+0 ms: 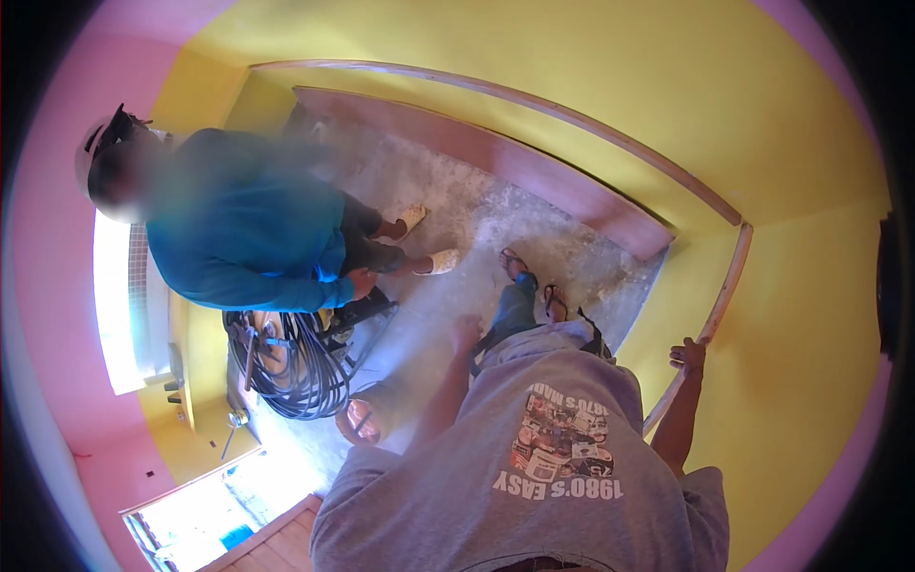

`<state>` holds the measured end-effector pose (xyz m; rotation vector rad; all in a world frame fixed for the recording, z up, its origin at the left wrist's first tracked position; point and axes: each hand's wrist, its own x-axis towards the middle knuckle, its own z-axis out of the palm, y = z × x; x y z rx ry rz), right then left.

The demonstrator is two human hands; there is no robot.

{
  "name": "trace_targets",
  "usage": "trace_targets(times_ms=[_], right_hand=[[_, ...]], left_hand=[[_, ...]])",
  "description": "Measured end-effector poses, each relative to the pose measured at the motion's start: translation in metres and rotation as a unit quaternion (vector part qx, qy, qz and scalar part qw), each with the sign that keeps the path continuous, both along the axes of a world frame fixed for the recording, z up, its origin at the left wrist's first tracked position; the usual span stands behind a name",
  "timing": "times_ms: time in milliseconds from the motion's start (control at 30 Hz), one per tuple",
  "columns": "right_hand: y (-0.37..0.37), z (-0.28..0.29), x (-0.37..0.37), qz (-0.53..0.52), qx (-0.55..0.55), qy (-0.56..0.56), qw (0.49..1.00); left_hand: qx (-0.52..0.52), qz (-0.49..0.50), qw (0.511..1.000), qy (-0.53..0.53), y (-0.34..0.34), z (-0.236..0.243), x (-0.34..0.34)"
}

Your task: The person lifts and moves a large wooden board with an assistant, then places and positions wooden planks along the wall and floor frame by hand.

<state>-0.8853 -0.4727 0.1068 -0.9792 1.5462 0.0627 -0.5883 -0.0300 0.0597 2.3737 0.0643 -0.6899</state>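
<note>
My right hand [688, 356] is up against the yellow wall, its fingers bent over the edge of a narrow wooden rail [732, 276] fixed along it. My left hand [466, 333] hangs by my left thigh over the concrete floor; it is smeared and washed out by glare, so its fingers cannot be made out. Nothing shows in it. Along the far wall, a long reddish-brown board [496, 157] leans on its edge, below another length of the wooden rail.
Another person [248, 219] in a teal top and cap stands at the left. Beside them lies a big coil of black cable or hose [310, 367] on a stand. A round brownish object [360, 421] is on the concrete floor [477, 205]. A bright doorway [205, 515] opens at lower left.
</note>
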Motion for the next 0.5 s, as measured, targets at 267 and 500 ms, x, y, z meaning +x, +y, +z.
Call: trace_targets(times_ms=[267,500], right_hand=[[-0.004,-0.001,-0.003,-0.003,0.064,-0.035,0.997],[-0.001,-0.044,-0.028,-0.011,-0.029,0.007,0.999]], left_hand=[[-0.043,0.067,0.997,-0.017,-0.014,-0.002,0.009],[0.007,-0.055,0.984,-0.17,-0.006,-0.02,0.014]])
